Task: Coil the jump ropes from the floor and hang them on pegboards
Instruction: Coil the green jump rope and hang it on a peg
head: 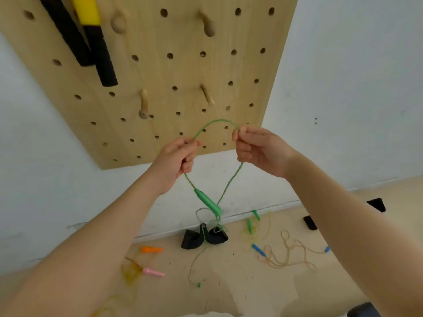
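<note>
Both hands are raised in front of the lower edge of the wooden pegboard [160, 72], each pinching the green jump rope [216, 121]. The left hand [177, 157] has its fingers curled round the cord, and the right hand [256, 149] pinches it between thumb and fingertips, so the cord arches in a loop between them. Below the hands two strands drop and cross at a green handle [209, 202], which hangs in the air above the floor [229, 289]; the rest of the cord trails down to the floor, thin and hard to follow.

On the pegboard, near its top left corner, two black and yellow handles [91, 37] hang, their tops cut off by the picture's edge. Several wooden pegs [143, 104] stick out of the board.

On the floor by the wall lie two black handles [201, 237] with a grey cord looped above them. Left of them are an orange handle [151, 249] and a pink handle [153, 272] with a blurred yellowish cord. To the right a pale tangled rope [290, 255] with blue handles [258, 249] lies beside another pair of small green handles [253, 219]. Dark objects near the right edge are too partial to identify.
</note>
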The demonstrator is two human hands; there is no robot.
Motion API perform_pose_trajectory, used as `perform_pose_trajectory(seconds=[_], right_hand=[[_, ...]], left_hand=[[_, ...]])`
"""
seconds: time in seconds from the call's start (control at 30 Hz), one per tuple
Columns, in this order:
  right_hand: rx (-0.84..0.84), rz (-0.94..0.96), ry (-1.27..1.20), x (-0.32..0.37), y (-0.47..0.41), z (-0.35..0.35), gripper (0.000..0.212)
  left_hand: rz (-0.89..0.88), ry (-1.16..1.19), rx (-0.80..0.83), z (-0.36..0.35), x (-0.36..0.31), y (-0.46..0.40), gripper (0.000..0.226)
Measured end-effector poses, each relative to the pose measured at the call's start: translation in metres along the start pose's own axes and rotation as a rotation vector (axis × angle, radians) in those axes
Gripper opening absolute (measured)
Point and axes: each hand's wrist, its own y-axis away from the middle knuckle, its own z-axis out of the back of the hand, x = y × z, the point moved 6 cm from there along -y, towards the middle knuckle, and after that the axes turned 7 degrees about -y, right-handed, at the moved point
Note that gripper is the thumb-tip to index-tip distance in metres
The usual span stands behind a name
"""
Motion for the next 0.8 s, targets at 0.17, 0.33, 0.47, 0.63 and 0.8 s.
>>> perform_pose_trajectory(seconds=[0.17,0.33,0.47,0.63,0.8], right_hand=[[-0.253,0.114,-0.258,0.033,-0.011,0.007,0.027],[-0.500,0.052,-0.342,0.029,0.002,0.054,0.029],[-0.414,-0.254,0.365,0.009,0.009,0.070,0.028],[-0.350,-0.227,1.181,0.014,0.006,0.071,0.024],[0.099,-0.407,1.560,-0.001,0.023,0.051,0.025]], left_hand=[[0.020,-0.568,-0.008,0.003,0.014,0.007,0.017],[0.169,-0.452,-0.147,0.013,0.046,0.012,0.032],[0.090,-0.239,-0.061,-0.019,0.015,0.009,0.033],[-0.062,-0.244,0.031,-0.061,-0.024,0.009,0.030],[-0.087,-0.085,0.087,-0.075,-0.030,0.011,0.028]])
